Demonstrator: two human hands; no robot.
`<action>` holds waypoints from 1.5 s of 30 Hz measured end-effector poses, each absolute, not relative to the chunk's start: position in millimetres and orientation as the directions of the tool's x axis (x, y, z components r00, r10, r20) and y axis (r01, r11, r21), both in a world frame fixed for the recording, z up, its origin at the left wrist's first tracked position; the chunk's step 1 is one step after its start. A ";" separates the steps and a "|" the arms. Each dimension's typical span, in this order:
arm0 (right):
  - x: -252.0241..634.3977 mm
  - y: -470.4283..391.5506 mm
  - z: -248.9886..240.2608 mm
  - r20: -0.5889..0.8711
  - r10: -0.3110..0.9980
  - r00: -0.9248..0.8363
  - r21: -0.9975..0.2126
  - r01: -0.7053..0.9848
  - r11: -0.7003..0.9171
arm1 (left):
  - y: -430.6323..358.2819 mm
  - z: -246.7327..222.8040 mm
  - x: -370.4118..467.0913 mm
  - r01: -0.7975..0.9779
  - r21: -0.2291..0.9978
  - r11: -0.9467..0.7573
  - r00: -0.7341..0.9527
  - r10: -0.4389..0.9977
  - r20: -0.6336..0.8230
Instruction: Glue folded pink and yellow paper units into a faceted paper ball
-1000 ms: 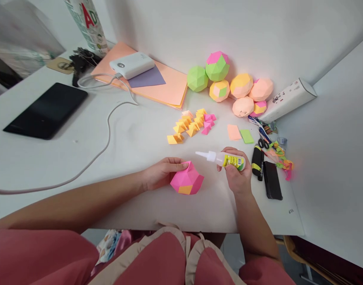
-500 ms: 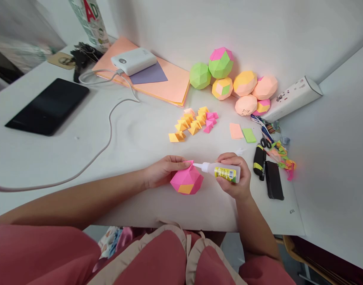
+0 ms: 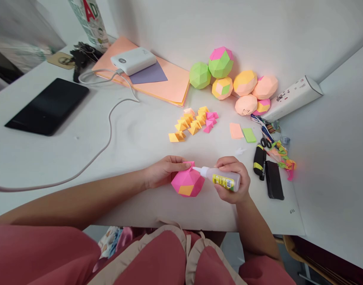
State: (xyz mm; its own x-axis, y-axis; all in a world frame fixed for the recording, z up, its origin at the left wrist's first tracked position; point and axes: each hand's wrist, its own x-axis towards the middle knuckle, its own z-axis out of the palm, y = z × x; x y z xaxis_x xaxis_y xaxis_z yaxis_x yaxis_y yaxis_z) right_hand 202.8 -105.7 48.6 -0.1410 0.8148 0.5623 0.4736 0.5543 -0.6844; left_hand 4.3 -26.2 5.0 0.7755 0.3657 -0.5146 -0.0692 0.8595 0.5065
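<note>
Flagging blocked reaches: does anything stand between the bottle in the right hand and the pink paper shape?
Nothing visible does. The nozzle of the bottle is at the pink shape; contact is unclear. The yellow folded pieces lie farther back.

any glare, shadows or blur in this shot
Head view: soft light, faint shadows around the paper balls; no strong glare on the black tablet; the plastic bag at upper left looks hazy; small print on the squeeze bottle is unreadable.

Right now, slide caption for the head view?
Left hand holds a pink paper polyhedron; right hand holds a yellow-labelled squeeze bottle, its nozzle pointed at the polyhedron.
</note>
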 end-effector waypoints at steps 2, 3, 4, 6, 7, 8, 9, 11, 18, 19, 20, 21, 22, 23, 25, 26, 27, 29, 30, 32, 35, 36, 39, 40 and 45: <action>202.7 -105.9 47.6 0.570 0.812 -0.127 -0.669 0.501 0.549 | -26.1 4.6 4.0 -0.069 0.505 0.860 0.780 0.362 -0.511; 202.7 -105.8 47.1 0.572 0.812 -0.115 -0.667 0.511 0.542 | -26.1 4.4 3.9 -0.071 0.505 0.860 0.783 0.362 -0.507; 202.8 -105.8 46.7 0.571 0.814 -0.108 -0.668 0.515 0.537 | -26.0 4.3 3.8 -0.071 0.505 0.860 0.785 0.361 -0.504; 202.9 -106.1 46.7 0.572 0.813 -0.108 -0.669 0.512 0.538 | -26.0 4.4 3.9 -0.072 0.507 0.859 0.785 0.362 -0.502; 202.8 -106.4 47.0 0.575 0.810 -0.115 -0.667 0.507 0.546 | -26.0 4.6 4.0 -0.071 0.508 0.858 0.785 0.363 -0.503; 202.6 -106.9 47.5 0.578 0.806 -0.125 -0.664 0.501 0.555 | -26.0 4.9 4.2 -0.070 0.508 0.858 0.783 0.363 -0.505; 202.3 -107.5 48.1 0.581 0.803 -0.135 -0.661 0.496 0.562 | -26.1 5.1 4.3 -0.070 0.509 0.858 0.780 0.365 -0.508; 201.6 -108.8 49.1 0.576 0.801 -0.162 -0.662 0.484 0.573 | -26.3 5.2 4.2 -0.069 0.511 0.857 0.776 0.368 -0.512; 201.7 -109.2 48.8 0.584 0.798 -0.152 -0.641 0.517 0.567 | -26.3 3.1 3.2 -0.062 0.512 0.857 0.779 0.362 -0.512; 201.7 -109.2 48.6 0.586 0.796 -0.151 -0.636 0.523 0.568 | -26.2 3.2 3.3 -0.061 0.511 0.857 0.778 0.362 -0.514; 201.7 -109.3 48.4 0.586 0.794 -0.158 -0.633 0.522 0.572 | -26.2 3.5 3.5 -0.061 0.512 0.857 0.776 0.363 -0.515; 201.5 -109.5 48.3 0.584 0.793 -0.173 -0.634 0.513 0.578 | -26.2 3.7 3.7 -0.060 0.513 0.856 0.776 0.363 -0.515; 201.2 -109.7 48.2 0.582 0.791 -0.190 -0.637 0.497 0.588 | -26.3 3.9 3.8 -0.060 0.516 0.855 0.777 0.365 -0.513; 200.9 -109.9 48.2 0.581 0.788 -0.205 -0.641 0.481 0.598 | -26.3 4.1 3.9 -0.061 0.519 0.853 0.778 0.366 -0.510; 200.4 -110.0 48.3 0.582 0.785 -0.212 -0.645 0.468 0.604 | -26.5 4.4 3.8 -0.064 0.521 0.851 0.780 0.368 -0.506; 200.3 -109.8 48.4 0.586 0.785 -0.202 -0.643 0.474 0.602 | -26.6 4.5 3.7 -0.065 0.520 0.852 0.780 0.368 -0.506; 200.2 -109.6 48.5 0.592 0.784 -0.187 -0.638 0.486 0.598 | -26.7 4.6 3.6 -0.066 0.517 0.853 0.780 0.367 -0.507; 200.2 -109.4 48.8 0.598 0.785 -0.163 -0.630 0.508 0.587 | -27.0 4.8 3.5 -0.064 0.511 0.857 0.778 0.364 -0.512; 200.1 -109.5 49.0 0.597 0.785 -0.166 -0.631 0.506 0.588 | -27.0 4.8 3.5 -0.063 0.510 0.858 0.778 0.363 -0.513; 199.9 -109.9 49.5 0.587 0.786 -0.195 -0.643 0.478 0.599 | -26.9 4.8 3.5 -0.061 0.516 0.855 0.779 0.364 -0.510; 199.4 -110.6 50.1 0.587 0.782 -0.207 -0.652 0.452 0.609 | -26.1 4.8 3.8 -0.061 0.522 0.851 0.780 0.367 -0.507; 199.3 -110.6 50.3 0.593 0.781 -0.195 -0.649 0.457 0.608 | -25.7 4.9 3.9 -0.060 0.521 0.851 0.779 0.367 -0.509; 199.0 -110.4 50.3 0.607 0.772 -0.189 -0.643 0.455 0.617 | -24.9 4.7 3.7 -0.061 0.522 0.851 0.780 0.367 -0.507; 198.9 -110.2 50.1 0.608 0.769 -0.199 -0.643 0.444 0.624 | -24.8 4.5 3.5 -0.059 0.525 0.849 0.785 0.364 -0.501; 198.1 -109.6 49.4 0.611 0.773 -0.171 -0.643 0.463 0.610 | -26.2 3.9 2.4 -0.063 0.521 0.851 0.789 0.362 -0.497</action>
